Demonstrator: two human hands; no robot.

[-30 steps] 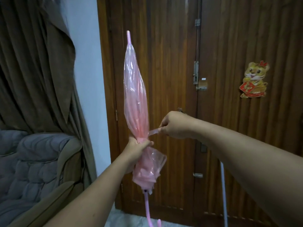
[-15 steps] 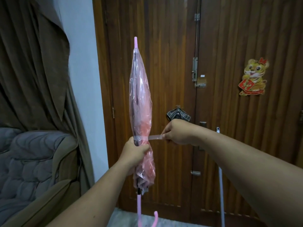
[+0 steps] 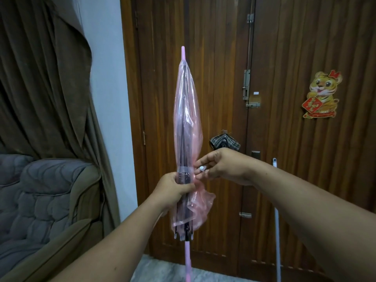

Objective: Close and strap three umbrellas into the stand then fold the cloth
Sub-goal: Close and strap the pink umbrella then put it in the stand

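The umbrella (image 3: 186, 127) has a see-through pink canopy over dark ribs, with a solid pink tip and shaft, and its strap ends in a white button (image 3: 201, 168). The door (image 3: 203, 78) is reddish-brown wood with vertical grooves and bears a yellow tiger sticker (image 3: 321, 94) holding a red diamond. The curtain (image 3: 40, 78) is brown, the armchair (image 3: 40, 200) grey quilted with olive-brown trim, and the wall (image 3: 109, 98) pale bluish white.
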